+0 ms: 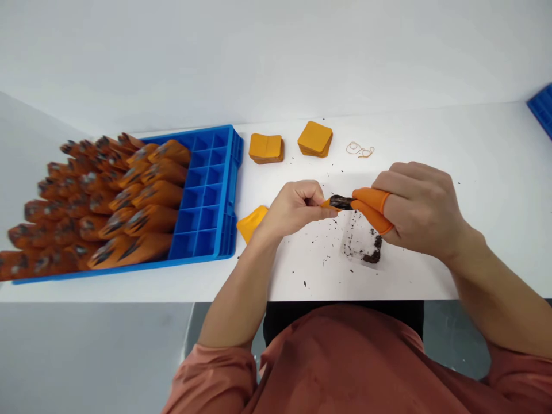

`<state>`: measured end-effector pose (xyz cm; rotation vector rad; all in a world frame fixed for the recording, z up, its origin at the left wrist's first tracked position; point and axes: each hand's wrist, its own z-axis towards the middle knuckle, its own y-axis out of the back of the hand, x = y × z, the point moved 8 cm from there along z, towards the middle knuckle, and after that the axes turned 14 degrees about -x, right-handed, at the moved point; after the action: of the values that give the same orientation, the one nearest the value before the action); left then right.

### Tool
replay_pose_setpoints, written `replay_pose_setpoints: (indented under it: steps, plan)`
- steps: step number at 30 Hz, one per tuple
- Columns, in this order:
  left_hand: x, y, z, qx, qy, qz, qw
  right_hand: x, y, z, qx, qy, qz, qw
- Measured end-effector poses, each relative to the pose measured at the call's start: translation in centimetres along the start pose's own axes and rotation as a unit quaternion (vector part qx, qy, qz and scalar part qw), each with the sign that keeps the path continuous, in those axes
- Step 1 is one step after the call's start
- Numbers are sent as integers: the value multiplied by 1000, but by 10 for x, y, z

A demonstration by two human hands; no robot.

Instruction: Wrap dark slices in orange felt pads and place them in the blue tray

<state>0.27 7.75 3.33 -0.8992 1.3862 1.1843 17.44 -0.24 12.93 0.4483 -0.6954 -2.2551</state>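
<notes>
My left hand (pixel 297 208) is closed, pinching a small orange wrapper (pixel 331 204) between thumb and fingers. A dark, shiny bundle (pixel 342 202) sticks out of the wrapper's right end; what it is made of, I cannot tell. On my right hand (pixel 416 210), orange finger covers (pixel 371 201) sheathe the thumb and forefinger, whose tips close on the bundle's right end. Beneath them lies a clear shallow tray (pixel 350 244) with dark crumbs (pixel 373 253) in its right corner. A loose yellow-orange sheet (pixel 252 223) rests beside my left forearm.
Left stands a blue compartment tray (pixel 235 190), its left part packed with orange-wrapped dark bundles (pixel 159 195). Two stacks of orange square sheets (pixel 266 147) (pixel 315 138) and some thin tan loops (pixel 360 150) lie farther back. Another blue tray (pixel 542 109) shows at the right edge.
</notes>
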Motion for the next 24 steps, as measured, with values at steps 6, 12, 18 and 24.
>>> replay_pose_setpoints:
  steps: [6,12,18,24]
  plan:
    - [-6,-1,-2,16,-39,20,999,9,-7,4,29,31,0,999]
    - [-14,6,0,-18,-104,37,994,-7,-16,-2,40,-43,14,998]
    - [-15,12,2,-48,-124,-2,991,-44,-12,-26,-62,-255,181,948]
    - [-9,9,4,-51,-115,-5,992,-50,-36,-43,-44,-326,253,910]
